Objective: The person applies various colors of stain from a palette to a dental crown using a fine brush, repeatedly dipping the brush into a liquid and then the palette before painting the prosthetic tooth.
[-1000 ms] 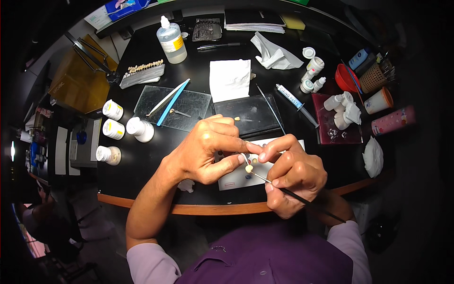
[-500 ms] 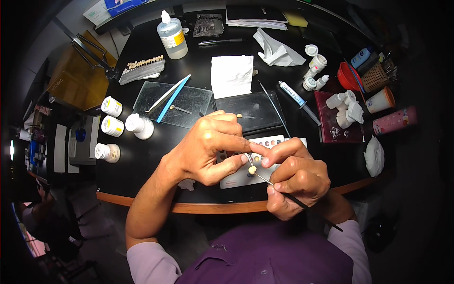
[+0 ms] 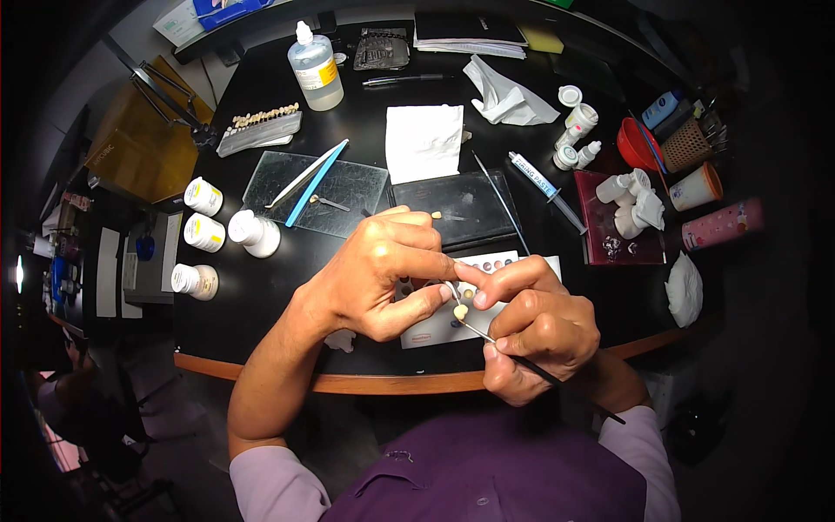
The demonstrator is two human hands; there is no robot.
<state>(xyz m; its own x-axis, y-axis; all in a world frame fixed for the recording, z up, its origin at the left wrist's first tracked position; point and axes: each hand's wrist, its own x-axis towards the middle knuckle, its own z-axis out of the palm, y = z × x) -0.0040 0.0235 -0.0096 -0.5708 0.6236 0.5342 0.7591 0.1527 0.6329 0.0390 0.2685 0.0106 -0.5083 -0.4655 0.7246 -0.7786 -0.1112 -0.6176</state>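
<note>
My left hand point(image 3: 391, 278) is closed, thumb and index finger pinching a thin metal holder point(image 3: 455, 294). At the holder's lower end sits a small cream-coloured tooth crown point(image 3: 460, 311). In my right hand point(image 3: 544, 326), a slim brush point(image 3: 537, 371) with a dark handle is gripped between thumb and fingers. The brush's tip meets the crown, or comes very close; the contact is too small to make out. Both index fingertips touch or nearly touch above the crown. Beneath the hands lies a white card with coloured round spots point(image 3: 424, 337), partly covered by them.
A black-lidded palette point(image 3: 483, 204), a glass slab point(image 3: 361, 178) with tweezers point(image 3: 317, 184), and a syringe point(image 3: 548, 191) lie beyond my hands. White jars point(image 3: 254, 233) stand left; a red tray point(image 3: 600, 239) with small bottles is right. A clear bottle point(image 3: 317, 74) stands at the back.
The brush handle has tilted a little and my right hand has shifted slightly. The whole view has drifted marginally left. Both grips stay the same.
</note>
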